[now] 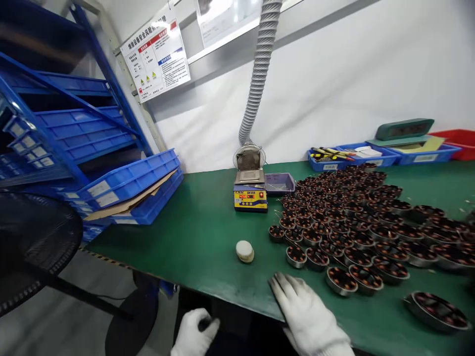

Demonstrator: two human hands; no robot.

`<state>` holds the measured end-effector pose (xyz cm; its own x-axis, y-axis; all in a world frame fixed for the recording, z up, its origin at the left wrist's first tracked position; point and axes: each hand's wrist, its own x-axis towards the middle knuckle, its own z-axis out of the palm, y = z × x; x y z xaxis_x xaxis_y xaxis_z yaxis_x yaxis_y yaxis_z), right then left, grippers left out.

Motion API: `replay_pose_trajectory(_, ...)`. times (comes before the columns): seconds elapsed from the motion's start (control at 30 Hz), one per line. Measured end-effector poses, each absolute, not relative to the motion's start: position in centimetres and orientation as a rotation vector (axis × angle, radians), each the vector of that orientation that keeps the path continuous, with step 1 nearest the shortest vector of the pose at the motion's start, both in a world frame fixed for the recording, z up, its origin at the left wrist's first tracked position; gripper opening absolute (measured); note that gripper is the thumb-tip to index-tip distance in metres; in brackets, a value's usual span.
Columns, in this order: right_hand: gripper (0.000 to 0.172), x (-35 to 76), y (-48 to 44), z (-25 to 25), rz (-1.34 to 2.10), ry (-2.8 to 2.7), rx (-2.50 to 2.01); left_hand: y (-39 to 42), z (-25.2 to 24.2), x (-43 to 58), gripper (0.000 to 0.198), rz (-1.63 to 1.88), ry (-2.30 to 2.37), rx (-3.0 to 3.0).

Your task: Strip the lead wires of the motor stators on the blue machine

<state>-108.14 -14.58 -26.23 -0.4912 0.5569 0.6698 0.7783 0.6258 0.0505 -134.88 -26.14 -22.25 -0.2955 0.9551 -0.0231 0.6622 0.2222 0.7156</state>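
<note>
My right hand [306, 314], in a white glove with darkened fingertips, lies flat on the front edge of the green tabletop [208, 267], fingers stretched out and nothing in them. Close by stand round motor stators [341, 280] with metal rims and copper windings. Below the table edge hovers my left hand [195, 332], gloved too, its fingers loosely curled and the thumb apart from them; nothing shows in the dark gap between. Between the hands and the back of the table sits a small white round pad-like thing [245, 251], touched by neither hand.
A yellow-and-blue solder pot [251, 198] stands mid-table beneath a grey exhaust hose [260, 74], beside a purple tray [280, 183]. Many stators crowd the right side. Blue bins [425, 157] line the back right. A blue rack [85, 123] and a black fan [37, 247] stand left.
</note>
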Motion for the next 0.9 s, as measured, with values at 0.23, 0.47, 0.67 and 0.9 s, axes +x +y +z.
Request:
replay_pose_trajectory(0.23, 0.060, -107.4, -16.1, -25.7, -0.295, -2.286, -1.041, -25.5, -18.4, -138.3, 0.033, 1.485, 1.944, 1.365)
replay_pose_trajectory(0.47, 0.057, -106.3, -12.5, -18.4, -0.328, -2.232, -0.908, -12.9, -14.1, -136.4, 0.024, 1.469, 1.609, 1.102)
replay_pose_trajectory(0.67, 0.057, -109.0, 2.0, -13.0, -0.384, -2.280, -1.328, -2.3, -16.8, -133.1, 0.029, 1.278, 1.484, 1.084)
replay_pose_trajectory(0.9, 0.046, -112.2, 13.2, -12.5, -0.409, -2.292, -1.614, 0.9, -19.9, -132.4, 0.018, 1.204, 1.400, 1.217)
